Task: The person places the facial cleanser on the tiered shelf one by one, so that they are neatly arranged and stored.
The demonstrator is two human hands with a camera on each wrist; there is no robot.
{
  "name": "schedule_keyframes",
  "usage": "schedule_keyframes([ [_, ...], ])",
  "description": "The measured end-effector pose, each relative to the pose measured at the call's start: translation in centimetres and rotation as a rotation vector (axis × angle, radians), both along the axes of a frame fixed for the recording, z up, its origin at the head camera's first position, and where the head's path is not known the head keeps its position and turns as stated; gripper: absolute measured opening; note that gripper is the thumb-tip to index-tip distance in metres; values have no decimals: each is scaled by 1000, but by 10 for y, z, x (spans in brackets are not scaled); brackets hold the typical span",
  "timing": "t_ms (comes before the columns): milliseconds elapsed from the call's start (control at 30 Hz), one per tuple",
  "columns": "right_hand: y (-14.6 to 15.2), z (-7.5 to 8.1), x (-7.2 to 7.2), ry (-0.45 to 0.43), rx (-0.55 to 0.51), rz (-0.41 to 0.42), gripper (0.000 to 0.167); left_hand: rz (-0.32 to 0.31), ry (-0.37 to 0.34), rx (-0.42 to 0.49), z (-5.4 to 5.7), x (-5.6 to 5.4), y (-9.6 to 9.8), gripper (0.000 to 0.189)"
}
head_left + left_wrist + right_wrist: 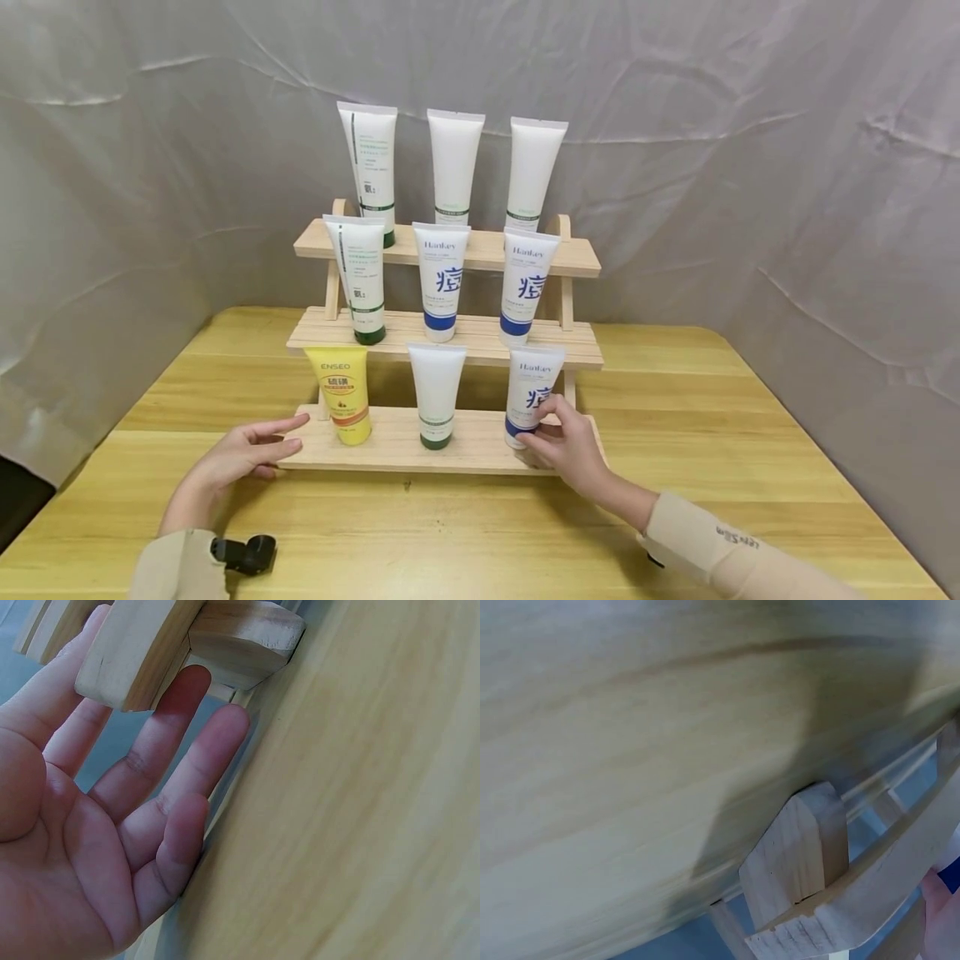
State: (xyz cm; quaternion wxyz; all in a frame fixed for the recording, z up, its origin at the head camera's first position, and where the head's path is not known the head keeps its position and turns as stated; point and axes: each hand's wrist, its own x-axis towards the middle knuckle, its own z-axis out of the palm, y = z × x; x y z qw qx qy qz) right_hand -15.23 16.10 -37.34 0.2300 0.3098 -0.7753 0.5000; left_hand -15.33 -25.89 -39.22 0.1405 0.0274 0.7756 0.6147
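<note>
A wooden three-tier stand (465, 454) holds squeeze tubes in three rows. At the right end of the bottom tier, my right hand (573, 446) pinches a white and blue Hankey tube (525, 383) low down between thumb and fingers. The tube stands upright on its cap. My left hand (238, 454) lies at the left end of the bottom tier, fingers spread and relaxed, with fingertips right at the board's end (127, 667). Nearest to it is a yellow tube (345, 396). A white tube with a green cap (437, 392) stands in the middle. In the right wrist view only a bit of hand shows.
The middle tier carries a green-capped tube (362, 279) and two Hankey tubes (441, 279). Three white tubes, such as the left one (371, 154), stand on the top tier. The stand rests on a wooden table (675, 400), with a grey cloth (675, 167) behind.
</note>
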Motion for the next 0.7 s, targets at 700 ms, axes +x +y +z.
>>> schedule_keyframes([
  [700,1,16,14,49,-32,85,33,-19,11,-14,4,2,0,35],
])
